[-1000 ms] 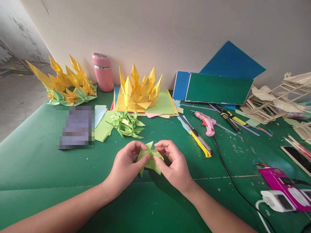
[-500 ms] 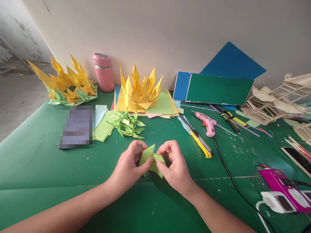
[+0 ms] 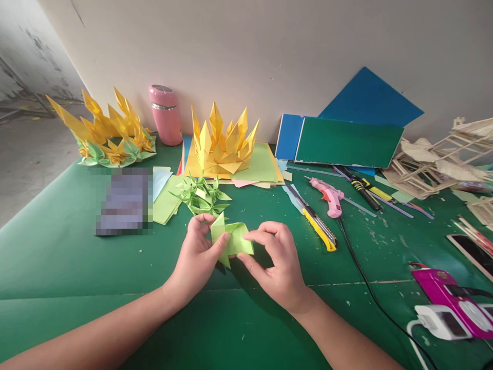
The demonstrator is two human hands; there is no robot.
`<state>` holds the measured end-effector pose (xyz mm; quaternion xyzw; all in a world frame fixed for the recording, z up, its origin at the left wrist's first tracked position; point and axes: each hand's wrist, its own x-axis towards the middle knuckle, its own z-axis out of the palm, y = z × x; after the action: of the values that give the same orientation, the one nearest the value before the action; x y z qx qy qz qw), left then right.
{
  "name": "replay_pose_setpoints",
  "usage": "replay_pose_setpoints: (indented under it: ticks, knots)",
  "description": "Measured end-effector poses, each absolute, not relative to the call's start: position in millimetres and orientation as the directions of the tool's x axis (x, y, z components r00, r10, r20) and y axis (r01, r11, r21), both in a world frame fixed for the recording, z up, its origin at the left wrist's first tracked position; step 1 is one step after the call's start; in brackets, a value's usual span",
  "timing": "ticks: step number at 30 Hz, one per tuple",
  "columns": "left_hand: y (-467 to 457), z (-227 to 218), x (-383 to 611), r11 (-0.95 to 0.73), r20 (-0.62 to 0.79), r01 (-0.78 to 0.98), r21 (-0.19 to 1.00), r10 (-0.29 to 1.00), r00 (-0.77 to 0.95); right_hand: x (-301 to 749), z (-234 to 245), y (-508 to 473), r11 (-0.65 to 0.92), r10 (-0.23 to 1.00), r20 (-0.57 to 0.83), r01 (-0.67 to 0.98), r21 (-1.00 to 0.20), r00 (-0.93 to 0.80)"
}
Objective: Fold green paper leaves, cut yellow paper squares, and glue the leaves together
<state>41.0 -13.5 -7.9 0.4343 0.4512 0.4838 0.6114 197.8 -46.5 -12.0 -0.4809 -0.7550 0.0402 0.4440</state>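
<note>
A folded light-green paper piece (image 3: 231, 239) is held just above the green table (image 3: 77, 267) in front of me. My left hand (image 3: 198, 259) pinches its left side between thumb and fingers. My right hand (image 3: 275, 262) grips its right side, thumb beneath and fingers curled over the top edge. Just beyond lies a small pile of finished green origami pieces (image 3: 202, 198) on a sheet of light-green paper (image 3: 165, 205).
A yellow paper crown (image 3: 223, 141) sits on stacked coloured sheets by the wall, beside a pink bottle (image 3: 165, 114) and a yellow-green origami wreath (image 3: 106, 133). To the right lie a yellow utility knife (image 3: 314, 218), a pink glue gun (image 3: 329, 195) with black cord, card sheets, and wooden stick models (image 3: 435, 159).
Both hands have turned the green paper piece and moved it slightly left and away. A flap now stands open on the right, with my right fingers spread over it.
</note>
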Motion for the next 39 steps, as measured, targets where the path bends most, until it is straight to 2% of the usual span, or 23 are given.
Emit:
replay_pose_setpoints:
  ticks: [6,9,14,19,24,28,32,39]
  knots:
    - [-13.7,-8.0,40.2,0.142,-0.124,-0.181,0.973,0.986,0.109,198.0,-13.2,-43.0,0.466,0.782,0.618,0.739,-0.487,-0.086]
    - [-13.8,-9.2,40.6,0.141,-0.122,-0.179,0.974,0.986,0.113,197.4,-11.3,-43.4,0.491,0.753,0.653,0.727,-0.479,-0.078]
    - [-13.8,-12.0,41.7,0.081,-0.063,-0.167,0.983,0.992,0.111,197.3,-5.8,-46.6,0.65,0.606,0.75,0.708,-0.275,-0.266]
    - [-13.0,-10.8,40.8,0.104,-0.085,-0.139,0.985,0.987,0.14,199.9,-4.7,-48.4,0.678,0.536,0.751,0.726,-0.112,-0.385]
    - [-13.3,-9.2,40.2,0.158,-0.14,-0.083,0.984,0.973,0.186,203.1,-3.7,-49.8,0.691,0.489,0.739,0.723,-0.003,-0.464]
    - [-13.8,-7.8,39.8,0.186,-0.167,-0.08,0.979,0.965,0.201,202.0,-4.9,-49.8,0.701,0.476,0.725,0.712,0.028,-0.498]
    - [-14.6,-5.2,39.2,0.214,-0.19,-0.1,0.972,0.96,0.208,199.0,-9.3,-48.8,0.679,0.445,0.768,0.732,0.046,-0.46]
    - [-15.1,-5.5,40.6,0.245,-0.194,-0.195,0.95,0.949,0.249,197.4,-8.2,-48.3,0.67,0.473,0.744,0.741,0.043,-0.471]
